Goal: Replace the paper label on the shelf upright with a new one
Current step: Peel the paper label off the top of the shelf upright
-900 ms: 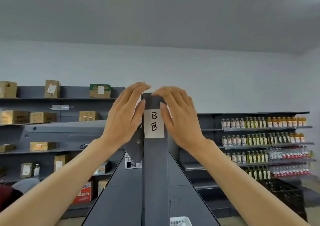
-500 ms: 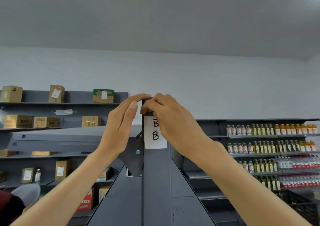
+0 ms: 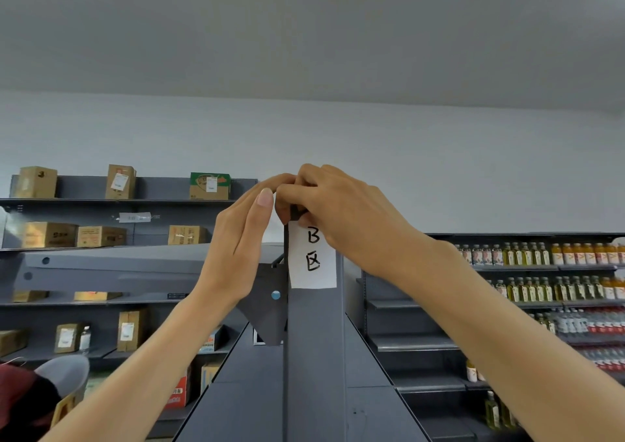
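Observation:
A white paper label point(image 3: 313, 262) with "B" and a handwritten character sticks on the front of the dark grey shelf upright point(image 3: 314, 357), near its top. My right hand point(image 3: 348, 218) is curled over the upright's top, thumb and fingertips pinched at the label's upper edge, which they hide. My left hand point(image 3: 236, 249) rests against the upright's left side with its fingers straight and together, the tips meeting my right hand at the top. It holds nothing that I can see.
A grey bracket with a blue dot point(image 3: 275, 295) juts from the upright's left side. Shelves with cardboard boxes point(image 3: 50, 235) stand at the left, shelves of bottles point(image 3: 541, 255) at the right. A person's grey cap point(image 3: 62, 375) shows at the lower left.
My right hand went from flat beside the label to curled over its top edge, pinching there. My left hand slid up to the upright's top.

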The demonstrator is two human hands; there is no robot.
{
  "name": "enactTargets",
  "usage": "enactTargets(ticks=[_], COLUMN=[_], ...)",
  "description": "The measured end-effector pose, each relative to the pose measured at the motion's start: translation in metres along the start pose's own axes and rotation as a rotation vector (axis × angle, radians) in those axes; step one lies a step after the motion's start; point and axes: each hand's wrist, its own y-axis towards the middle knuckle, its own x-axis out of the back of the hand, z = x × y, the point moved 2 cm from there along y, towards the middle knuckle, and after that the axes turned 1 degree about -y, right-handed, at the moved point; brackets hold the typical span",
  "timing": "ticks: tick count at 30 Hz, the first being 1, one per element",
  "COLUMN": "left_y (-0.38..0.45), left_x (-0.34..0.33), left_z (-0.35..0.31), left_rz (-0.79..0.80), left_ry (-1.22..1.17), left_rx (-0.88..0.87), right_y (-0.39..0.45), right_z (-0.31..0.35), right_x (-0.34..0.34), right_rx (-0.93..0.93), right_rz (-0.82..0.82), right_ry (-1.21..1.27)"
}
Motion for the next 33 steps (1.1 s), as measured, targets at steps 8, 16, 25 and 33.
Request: enactTargets(ticks=[8, 16, 25, 33], left_y=[-0.001, -0.003, -0.003, -0.005], left_x=[0.0, 0.002, 0.001, 0.002], left_z=[0.001, 0.004, 0.001, 0.003], left_rz=[-0.011, -0.022, -0.007, -0.019], left_ry=[0.057, 0.042, 0.054, 0.077], left_rx=[-0.017, -0.002, 0.003, 0.025], right_y=[0.0, -0.008, -0.009, -0.005], right_z=[0.006, 0.004, 0.009, 0.008], right_x=[-0.001, 0.002, 0.001, 0.0], right_rx=[-0.031, -0.153, -0.062, -0.129], right_rz=[-0.037, -0.087, 0.028, 0.013], right_ry=[0.019, 0.197, 0.075, 0.199])
